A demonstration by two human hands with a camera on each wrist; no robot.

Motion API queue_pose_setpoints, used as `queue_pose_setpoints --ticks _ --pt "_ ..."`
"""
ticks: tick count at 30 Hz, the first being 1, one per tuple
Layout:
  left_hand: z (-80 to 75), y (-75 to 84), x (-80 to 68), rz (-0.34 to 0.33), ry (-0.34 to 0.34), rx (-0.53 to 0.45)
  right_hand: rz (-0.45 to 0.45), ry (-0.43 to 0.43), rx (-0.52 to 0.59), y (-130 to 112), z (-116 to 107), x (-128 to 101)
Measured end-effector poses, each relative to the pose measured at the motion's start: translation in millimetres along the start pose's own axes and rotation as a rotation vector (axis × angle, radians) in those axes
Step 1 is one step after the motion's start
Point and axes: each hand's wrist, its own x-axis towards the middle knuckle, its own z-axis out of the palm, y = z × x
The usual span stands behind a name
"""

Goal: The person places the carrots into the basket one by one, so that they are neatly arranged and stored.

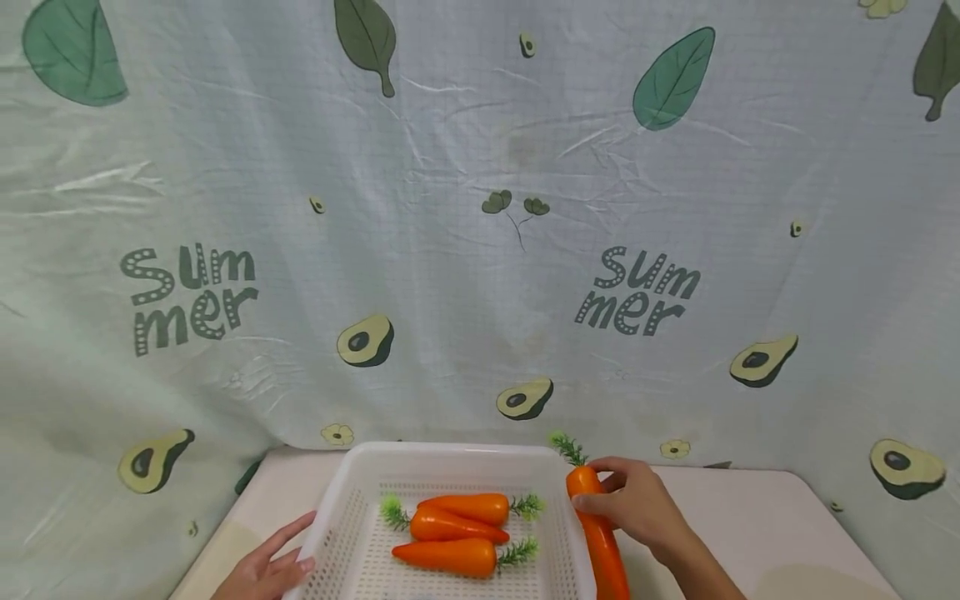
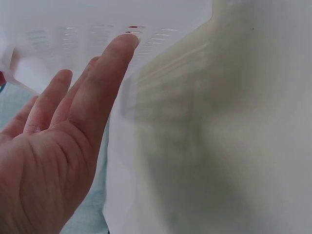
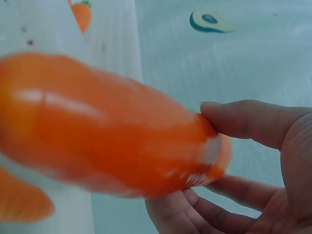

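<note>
In the head view my right hand (image 1: 637, 504) grips an orange toy carrot (image 1: 582, 482) near its leafy top, just outside the right wall of a white plastic basket (image 1: 457, 450). The right wrist view shows this carrot (image 3: 112, 131), blurred, between the thumb and fingers of my right hand (image 3: 253, 161). Another orange piece (image 3: 22, 200) lies below it there, partly cut off. My left hand (image 1: 266, 562) is at the basket's left wall, its fingers extended. Close by in the left wrist view, the left hand (image 2: 63, 131) has straight fingers against or very near the perforated wall (image 2: 97, 34).
Three toy carrots with green tops lie inside the basket: a back one (image 1: 472, 505), a middle one (image 1: 450, 525) and a front one (image 1: 450, 557). The basket stands on a pale table (image 1: 750, 517). A printed curtain (image 1: 450, 267) hangs behind the table.
</note>
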Motion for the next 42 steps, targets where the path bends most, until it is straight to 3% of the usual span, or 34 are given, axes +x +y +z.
queue_pose_setpoints --ticks 14,19,29,37,42 --pt "5.8 -3.0 -5.8 -0.026 0.024 0.026 -0.060 -0.160 0.024 -9 17 -10" --pt "8.7 0.3 -6.1 -0.040 0.051 0.074 -0.064 -0.163 -0.009 -12 22 -9" --pt "9.0 10.5 -12.1 0.008 -0.012 0.035 -0.142 -0.181 -0.005 -32 26 -3" --pt "13.2 10.8 -14.7 0.018 0.022 0.049 -0.167 -0.207 -0.014 -38 30 -1" --pt "11.6 12.0 -13.0 0.015 0.009 0.026 -0.195 -0.226 -0.032 -43 32 2"
